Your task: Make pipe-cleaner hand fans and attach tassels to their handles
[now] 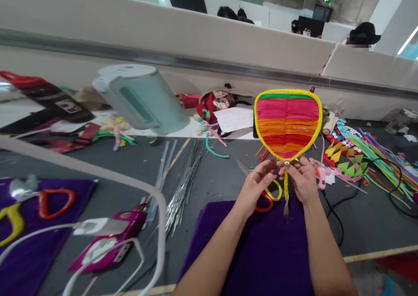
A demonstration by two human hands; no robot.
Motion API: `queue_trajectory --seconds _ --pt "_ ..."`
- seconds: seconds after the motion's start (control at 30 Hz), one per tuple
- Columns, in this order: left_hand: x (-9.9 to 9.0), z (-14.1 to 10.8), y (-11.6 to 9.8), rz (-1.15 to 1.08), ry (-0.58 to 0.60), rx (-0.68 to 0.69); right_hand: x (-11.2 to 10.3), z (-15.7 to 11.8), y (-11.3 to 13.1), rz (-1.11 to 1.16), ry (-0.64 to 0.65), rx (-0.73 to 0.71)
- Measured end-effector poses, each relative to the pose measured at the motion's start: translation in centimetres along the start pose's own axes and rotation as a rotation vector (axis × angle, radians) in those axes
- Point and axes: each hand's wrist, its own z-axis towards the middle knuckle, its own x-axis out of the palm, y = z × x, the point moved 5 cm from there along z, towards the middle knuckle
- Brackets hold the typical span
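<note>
A hand fan stands upright before me, its face striped green, pink, orange and red inside a fuzzy yellow rim. Its short yellow twisted handle hangs below, ending in loose wire-like tips, and a small shiny bead sits where handle and face meet. My right hand pinches the fan at that joint with thumb and fingers. On the other side, my left hand has its curled fingertips at the same joint. Scissors with red and yellow handles lie partly behind my left hand. Beneath both forearms is a purple cloth.
Left of the cloth lie silver wire stems and a magenta power strip with a white cable. A pale green kettle stands behind. Rightward are a pink glue gun, its black cord and coloured pipe cleaners.
</note>
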Motion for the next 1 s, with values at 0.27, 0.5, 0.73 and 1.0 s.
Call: queue_trajectory --seconds 0.27,0.5,0.73,1.0 --pt "-1.8 0.2 -3.0 -0.121 -0.213 0.175 3.4 -1.2 -2.6 0.001 0.21 0.264" --pt "-4.0 1.2 -3.7 -0.254 -0.31 0.307 4.7 -1.8 -4.1 0.104 0.258 0.329" --pt "-4.5 1.8 -3.7 -0.252 -0.37 0.36 4.5 -1.7 -4.1 0.139 0.226 0.325" --pt "-2.3 3.6 -5.9 -0.216 -0.306 0.311 3.2 -0.7 -4.6 -0.108 0.117 0.114"
